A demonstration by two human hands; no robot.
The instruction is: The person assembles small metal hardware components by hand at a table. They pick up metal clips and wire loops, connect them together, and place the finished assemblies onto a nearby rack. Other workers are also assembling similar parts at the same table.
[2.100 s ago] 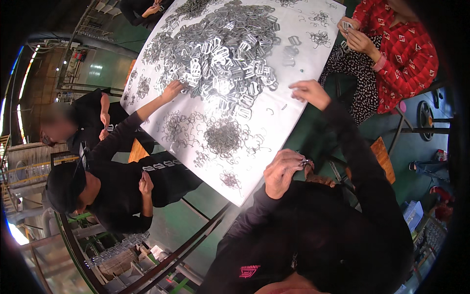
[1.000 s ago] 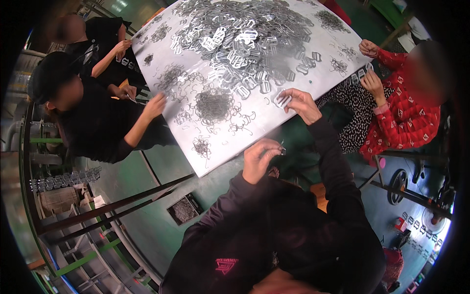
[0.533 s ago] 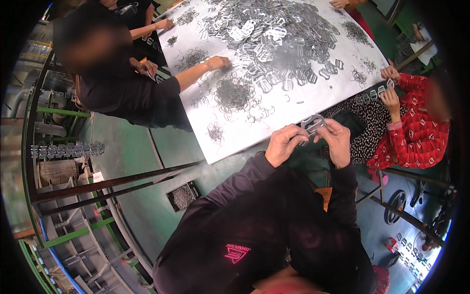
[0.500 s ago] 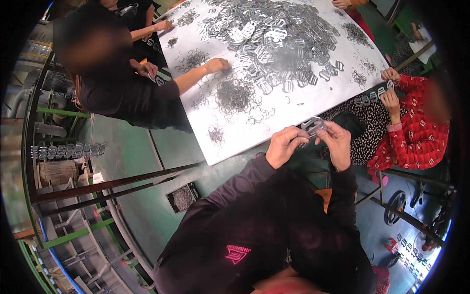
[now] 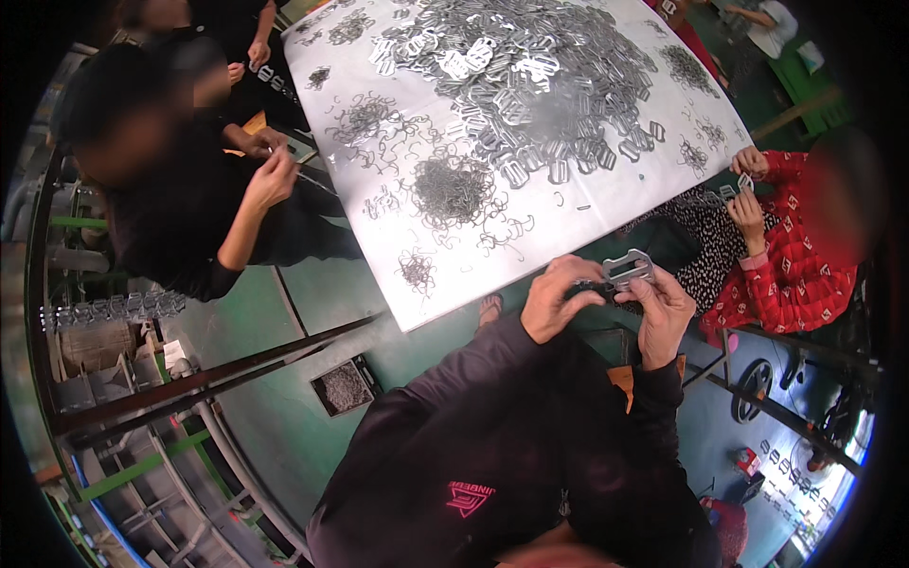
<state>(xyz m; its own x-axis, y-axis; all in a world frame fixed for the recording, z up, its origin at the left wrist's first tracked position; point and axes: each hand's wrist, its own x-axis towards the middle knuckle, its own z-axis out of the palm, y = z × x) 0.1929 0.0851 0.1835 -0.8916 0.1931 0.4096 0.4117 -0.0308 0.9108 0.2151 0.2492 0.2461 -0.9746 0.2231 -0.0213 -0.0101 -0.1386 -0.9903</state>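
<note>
My right hand (image 5: pixel 667 314) pinches a flat grey metal plate (image 5: pixel 628 269) with a large cut-out, just off the table's near edge. Beside it, my left hand (image 5: pixel 561 297) has its fingers drawn together at the plate's left end. A small dark piece shows at those fingertips, too small to name. Ahead on the white-covered table (image 5: pixel 530 248) lies a big heap of similar metal plates (image 5: pixel 530 95). Loose curved wire hooks (image 5: pixel 450 192) form a pile left of the heap, with smaller clusters around it.
At the left, a person in black (image 5: pixel 170 208) works with raised hands. Another stands behind. On the right sits a person in a red patterned top (image 5: pixel 791 256), holding linked plates. A box of small parts (image 5: pixel 346 386) is on the green floor, near a dark metal rail (image 5: pixel 218 369).
My hands have come slightly nearer, and the plate now stands up more openly in my right fingers. The person at left has drawn a hand back from the table.
</note>
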